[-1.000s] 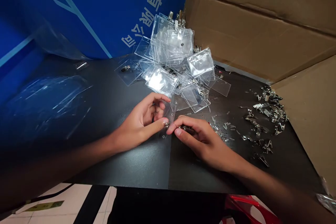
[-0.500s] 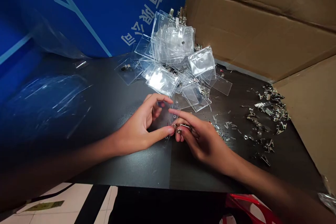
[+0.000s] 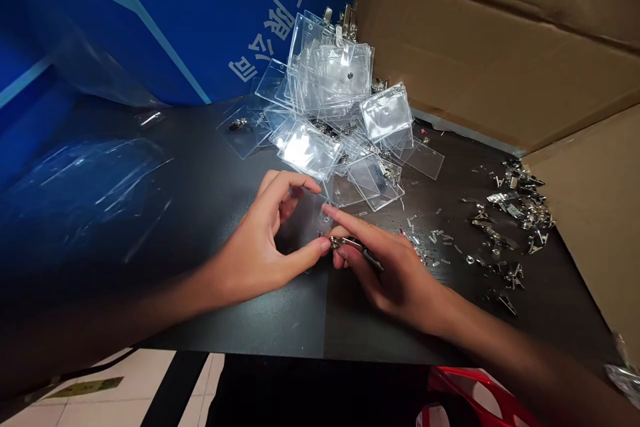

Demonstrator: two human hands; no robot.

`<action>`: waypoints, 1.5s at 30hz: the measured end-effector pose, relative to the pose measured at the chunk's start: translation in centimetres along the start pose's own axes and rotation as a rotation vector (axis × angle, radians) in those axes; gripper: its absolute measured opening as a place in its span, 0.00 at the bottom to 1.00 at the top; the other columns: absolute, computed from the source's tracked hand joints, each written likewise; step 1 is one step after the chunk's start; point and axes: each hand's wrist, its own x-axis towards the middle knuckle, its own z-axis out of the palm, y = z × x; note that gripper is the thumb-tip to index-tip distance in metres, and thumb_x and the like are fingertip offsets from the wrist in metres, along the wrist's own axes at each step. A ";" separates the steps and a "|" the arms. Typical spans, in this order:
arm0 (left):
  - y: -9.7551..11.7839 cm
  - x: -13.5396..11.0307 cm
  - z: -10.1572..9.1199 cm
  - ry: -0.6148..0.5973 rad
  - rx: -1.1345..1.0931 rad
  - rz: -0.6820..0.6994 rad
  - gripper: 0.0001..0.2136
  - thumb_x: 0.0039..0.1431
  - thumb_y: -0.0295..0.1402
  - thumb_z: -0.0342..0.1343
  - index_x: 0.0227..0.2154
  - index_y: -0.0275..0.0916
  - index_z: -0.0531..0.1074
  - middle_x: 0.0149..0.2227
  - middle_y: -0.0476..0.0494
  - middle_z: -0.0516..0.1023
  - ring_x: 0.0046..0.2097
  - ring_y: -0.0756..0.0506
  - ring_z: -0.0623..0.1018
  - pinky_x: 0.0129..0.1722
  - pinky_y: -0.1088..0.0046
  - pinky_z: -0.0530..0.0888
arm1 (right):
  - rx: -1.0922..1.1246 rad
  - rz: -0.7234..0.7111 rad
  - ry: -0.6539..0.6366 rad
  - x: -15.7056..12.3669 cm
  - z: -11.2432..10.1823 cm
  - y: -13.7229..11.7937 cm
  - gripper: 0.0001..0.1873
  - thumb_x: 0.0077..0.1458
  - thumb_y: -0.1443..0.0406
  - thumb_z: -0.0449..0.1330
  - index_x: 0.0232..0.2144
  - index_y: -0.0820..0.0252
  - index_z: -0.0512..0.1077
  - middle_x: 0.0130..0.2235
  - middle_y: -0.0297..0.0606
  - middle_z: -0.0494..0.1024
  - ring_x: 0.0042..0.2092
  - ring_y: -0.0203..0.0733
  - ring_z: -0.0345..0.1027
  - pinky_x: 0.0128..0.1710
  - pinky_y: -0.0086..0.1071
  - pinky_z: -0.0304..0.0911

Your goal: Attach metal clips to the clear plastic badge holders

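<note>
Over the tabletop (image 3: 280, 330), toward its front edge, the right hand (image 3: 400, 270) clamps 1 metal clip (image 3: 352, 242) between its fingers, long axis crosswise. Just left, the left hand (image 3: 265, 233) pinches 1 clear holder (image 3: 309, 220).

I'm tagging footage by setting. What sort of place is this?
Probably a makeshift workstation for handling small parts: a dark table bears a pile of clear plastic badge holders and a scatter of metal clips, with cardboard standing behind it.
</note>
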 end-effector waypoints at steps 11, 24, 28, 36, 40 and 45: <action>-0.2 -0.2 -0.1 0.010 0.112 0.048 0.22 0.58 0.30 0.69 0.54 0.44 0.71 0.52 0.41 0.72 0.52 0.39 0.75 0.54 0.57 0.73 | -0.004 -0.063 -0.011 0.0 -0.1 0.2 0.42 0.75 0.76 0.55 0.83 0.52 0.51 0.52 0.40 0.84 0.42 0.34 0.78 0.52 0.30 0.80; -0.1 -0.2 0.5 0.051 0.103 0.067 0.19 0.59 0.29 0.69 0.51 0.43 0.71 0.53 0.42 0.73 0.55 0.39 0.77 0.54 0.60 0.77 | -0.054 0.041 0.049 0.2 0.1 -0.9 0.34 0.73 0.71 0.62 0.77 0.54 0.62 0.49 0.36 0.88 0.41 0.35 0.81 0.49 0.29 0.78; -0.2 -0.3 0.6 0.042 0.120 0.096 0.19 0.58 0.28 0.69 0.51 0.44 0.73 0.51 0.43 0.72 0.53 0.41 0.77 0.53 0.61 0.76 | -0.048 0.138 0.100 0.5 0.1 -1.3 0.23 0.72 0.71 0.62 0.65 0.53 0.71 0.45 0.34 0.89 0.42 0.38 0.84 0.48 0.32 0.77; 0.0 0.2 0.5 -0.052 -0.032 -0.016 0.20 0.58 0.29 0.69 0.50 0.44 0.70 0.48 0.46 0.71 0.50 0.43 0.74 0.52 0.63 0.74 | 0.288 0.377 0.167 0.5 0.2 -1.5 0.09 0.73 0.65 0.63 0.42 0.50 0.65 0.36 0.31 0.82 0.36 0.39 0.76 0.38 0.33 0.69; -0.2 0.3 0.4 -0.123 -0.083 -0.087 0.22 0.57 0.32 0.70 0.53 0.44 0.70 0.46 0.47 0.70 0.48 0.43 0.72 0.52 0.62 0.72 | 0.316 0.344 0.167 0.6 0.3 -1.4 0.12 0.74 0.65 0.61 0.37 0.51 0.63 0.35 0.31 0.79 0.36 0.38 0.73 0.40 0.32 0.68; 0.1 0.6 -0.2 -0.197 -0.121 -0.124 0.16 0.64 0.37 0.67 0.51 0.40 0.72 0.44 0.47 0.69 0.45 0.45 0.70 0.49 0.64 0.71 | 0.238 0.259 0.133 0.4 0.0 -1.4 0.13 0.74 0.68 0.58 0.34 0.51 0.64 0.34 0.30 0.77 0.36 0.38 0.70 0.38 0.32 0.66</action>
